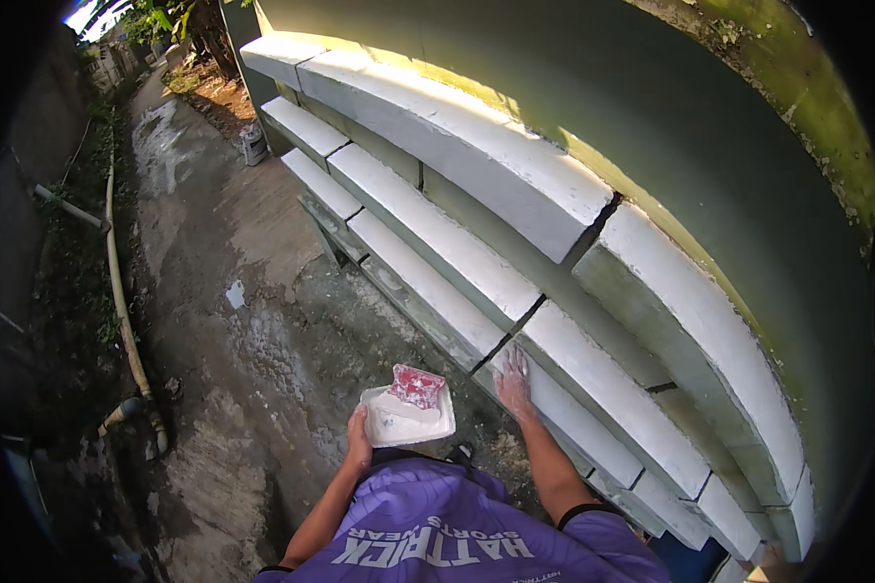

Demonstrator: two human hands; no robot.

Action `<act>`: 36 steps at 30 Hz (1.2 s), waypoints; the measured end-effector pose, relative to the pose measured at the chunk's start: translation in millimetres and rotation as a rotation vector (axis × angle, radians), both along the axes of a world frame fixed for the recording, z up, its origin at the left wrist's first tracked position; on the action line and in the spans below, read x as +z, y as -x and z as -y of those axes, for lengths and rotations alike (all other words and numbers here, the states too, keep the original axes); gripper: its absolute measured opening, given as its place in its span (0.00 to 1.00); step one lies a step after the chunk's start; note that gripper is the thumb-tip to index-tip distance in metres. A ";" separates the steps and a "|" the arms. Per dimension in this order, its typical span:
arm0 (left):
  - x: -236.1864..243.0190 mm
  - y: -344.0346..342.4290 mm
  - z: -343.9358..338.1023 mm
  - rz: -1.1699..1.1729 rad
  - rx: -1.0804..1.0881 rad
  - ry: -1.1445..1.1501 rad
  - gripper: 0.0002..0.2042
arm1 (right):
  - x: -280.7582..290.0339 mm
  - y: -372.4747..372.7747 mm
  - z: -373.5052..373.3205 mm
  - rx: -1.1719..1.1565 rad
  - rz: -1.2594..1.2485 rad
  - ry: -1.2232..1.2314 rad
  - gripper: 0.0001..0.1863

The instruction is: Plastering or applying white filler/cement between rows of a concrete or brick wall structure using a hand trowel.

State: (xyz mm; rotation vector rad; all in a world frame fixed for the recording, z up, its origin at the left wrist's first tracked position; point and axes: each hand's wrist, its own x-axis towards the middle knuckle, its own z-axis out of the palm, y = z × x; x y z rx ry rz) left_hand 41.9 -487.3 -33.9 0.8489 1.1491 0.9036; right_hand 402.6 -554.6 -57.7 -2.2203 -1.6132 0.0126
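My left hand [360, 439] grips the left side of a shallow white tray [437, 429] in front of my body. Inside the tray is a smear of white paste [405, 407]. A red scraper blade [418, 385], smudged with white, leans over the tray's far edge. My right hand [513, 382] lies with outstretched fingers on a long white block [554, 401] in the lowest of the stepped rows, near a dark gap between blocks. White residue coats its fingers, and I see no tool in it.
More white blocks in stepped rows [428, 233] run along a green wall [690, 126] at the right, with dark gaps between them. A concrete path [262, 340] stretches away at the left. A pipe [119, 282] follows its edge, and a bucket [253, 144] stands farther off.
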 end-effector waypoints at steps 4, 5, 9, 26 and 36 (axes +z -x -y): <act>2.6 -0.5 0.4 0.083 -0.052 0.057 0.23 | -8.7 22.2 15.9 0.235 -0.020 0.220 0.28; 6.0 -3.9 0.5 0.065 -0.074 0.028 0.24 | -18.7 26.4 25.2 0.485 -0.162 0.367 0.27; -6.1 -7.7 5.3 -0.018 0.060 -0.050 0.24 | -26.7 37.9 39.5 0.860 -0.233 0.543 0.25; -9.0 2.5 4.2 0.106 -0.003 0.081 0.26 | -36.8 72.6 52.7 0.580 -0.242 0.613 0.22; 24.4 -26.7 -0.4 -0.030 -0.160 -0.071 0.24 | 132.4 75.6 -28.0 0.239 -1.147 -0.117 0.18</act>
